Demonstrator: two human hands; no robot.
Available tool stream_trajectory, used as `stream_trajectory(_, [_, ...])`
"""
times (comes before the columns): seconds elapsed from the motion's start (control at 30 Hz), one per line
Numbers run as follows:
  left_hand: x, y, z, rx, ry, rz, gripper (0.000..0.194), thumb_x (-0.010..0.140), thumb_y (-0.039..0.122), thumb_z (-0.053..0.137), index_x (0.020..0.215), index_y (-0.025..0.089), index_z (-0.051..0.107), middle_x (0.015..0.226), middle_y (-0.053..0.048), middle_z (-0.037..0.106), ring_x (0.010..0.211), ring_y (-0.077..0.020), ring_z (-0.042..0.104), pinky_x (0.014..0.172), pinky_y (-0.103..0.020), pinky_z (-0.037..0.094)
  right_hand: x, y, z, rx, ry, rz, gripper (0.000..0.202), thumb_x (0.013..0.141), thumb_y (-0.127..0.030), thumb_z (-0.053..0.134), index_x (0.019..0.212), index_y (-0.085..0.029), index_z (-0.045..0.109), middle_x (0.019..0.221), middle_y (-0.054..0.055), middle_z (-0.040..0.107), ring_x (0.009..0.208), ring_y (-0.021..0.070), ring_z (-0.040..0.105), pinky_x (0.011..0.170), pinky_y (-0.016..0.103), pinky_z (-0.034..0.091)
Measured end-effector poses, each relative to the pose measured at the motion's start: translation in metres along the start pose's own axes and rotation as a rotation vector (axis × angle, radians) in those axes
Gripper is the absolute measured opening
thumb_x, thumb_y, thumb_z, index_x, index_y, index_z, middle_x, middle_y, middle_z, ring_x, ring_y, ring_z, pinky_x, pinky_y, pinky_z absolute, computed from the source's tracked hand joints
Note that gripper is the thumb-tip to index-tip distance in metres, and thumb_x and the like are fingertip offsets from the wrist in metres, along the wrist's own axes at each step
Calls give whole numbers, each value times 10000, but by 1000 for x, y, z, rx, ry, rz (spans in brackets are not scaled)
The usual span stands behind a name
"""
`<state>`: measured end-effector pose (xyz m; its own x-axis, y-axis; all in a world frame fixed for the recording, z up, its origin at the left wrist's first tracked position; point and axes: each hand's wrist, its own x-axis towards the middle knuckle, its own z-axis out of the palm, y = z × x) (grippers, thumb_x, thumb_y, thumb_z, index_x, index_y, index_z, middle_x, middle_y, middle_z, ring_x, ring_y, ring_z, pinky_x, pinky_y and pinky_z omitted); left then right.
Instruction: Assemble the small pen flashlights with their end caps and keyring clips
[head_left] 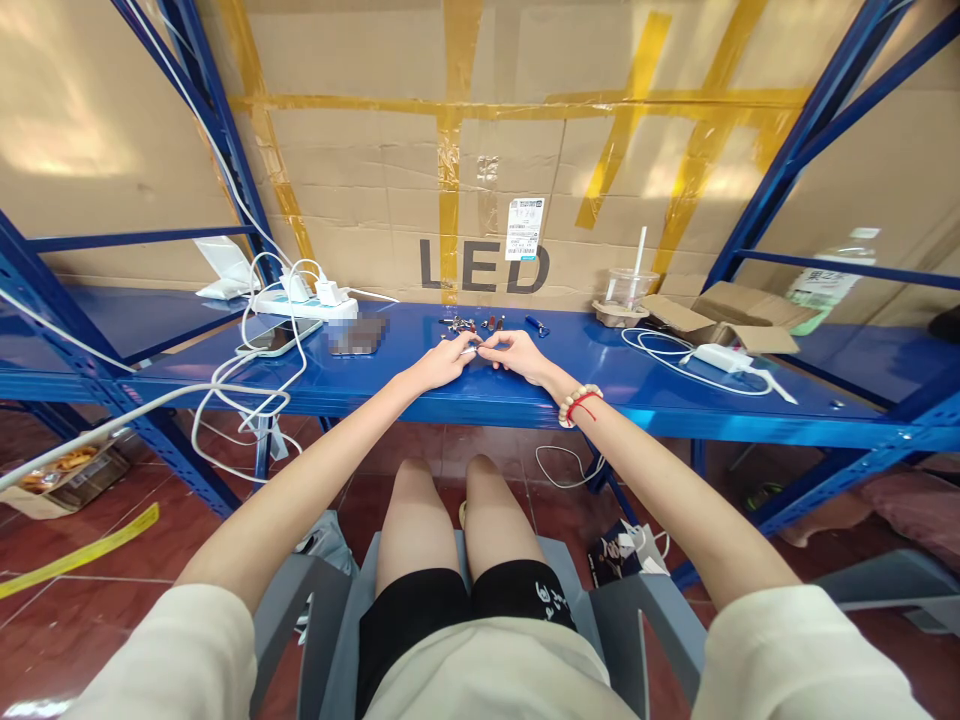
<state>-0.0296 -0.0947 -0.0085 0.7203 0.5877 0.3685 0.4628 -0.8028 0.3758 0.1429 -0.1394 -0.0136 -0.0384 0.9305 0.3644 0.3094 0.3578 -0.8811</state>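
My left hand [448,360] and my right hand [514,357] meet fingertip to fingertip over the front part of the blue shelf [382,385]. Both are closed in a pinch around something small with a light, shiny part; it is too small to name. Just behind my fingers lies a cluster of small metal and reddish pieces [459,324], their kind unclear. A small blue item [537,326] rests to the right of that cluster. A beaded bracelet [580,405] with a red string circles my right wrist.
On the left are a white power strip [307,303], tangled white cables [247,388], a phone [279,337] and a blurred dark item [358,337]. To the right stand a plastic cup with a straw [628,288], an opened cardboard box [724,315] and a white adapter [721,358]. Cardboard [360,200] backs the shelf.
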Motion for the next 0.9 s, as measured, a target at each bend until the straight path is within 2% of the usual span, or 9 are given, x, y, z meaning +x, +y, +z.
stream_trajectory(0.17, [-2, 3, -3, -51, -13, 35, 335, 879, 297, 342, 1196, 223, 420, 928, -37, 659, 916, -208, 601, 824, -341, 443, -2, -3, 1, -46, 6, 17, 423, 554, -513, 755, 660, -131, 610, 436, -39, 501, 412, 53, 413, 422, 193, 291])
stream_trajectory(0.33, [-2, 3, -3, -4, 5, 16, 297, 878, 314, 353, 1144, 228, 454, 923, -41, 648, 909, -220, 597, 815, -349, 440, -3, -9, 3, -69, 10, 35, 445, 570, -559, 725, 652, -135, 615, 443, -35, 502, 415, 54, 406, 421, 197, 284])
stream_trajectory(0.57, [-2, 12, -2, 53, 49, -46, 276, 903, 311, 300, 1081, 228, 494, 886, -46, 646, 871, -222, 605, 795, -350, 444, 1, -7, 2, 17, 3, 79, 460, 607, -597, 683, 615, -146, 590, 476, -30, 496, 426, 48, 421, 387, 178, 279])
stream_trajectory(0.77, [-2, 17, -5, 126, 101, -174, 317, 915, 365, 290, 1125, 268, 507, 963, -46, 660, 952, -243, 603, 812, -371, 442, 4, -2, 1, 75, 84, 25, 457, 601, -507, 730, 889, -160, 660, 717, 10, 624, 468, 50, 477, 359, 169, 316])
stream_trajectory(0.9, [-2, 19, -6, 162, 96, -194, 342, 914, 393, 283, 1145, 288, 511, 1003, -48, 665, 986, -271, 594, 828, -410, 434, 4, -1, 1, 86, 86, 24, 441, 589, -473, 745, 876, -143, 689, 750, 31, 639, 487, 48, 473, 363, 165, 331])
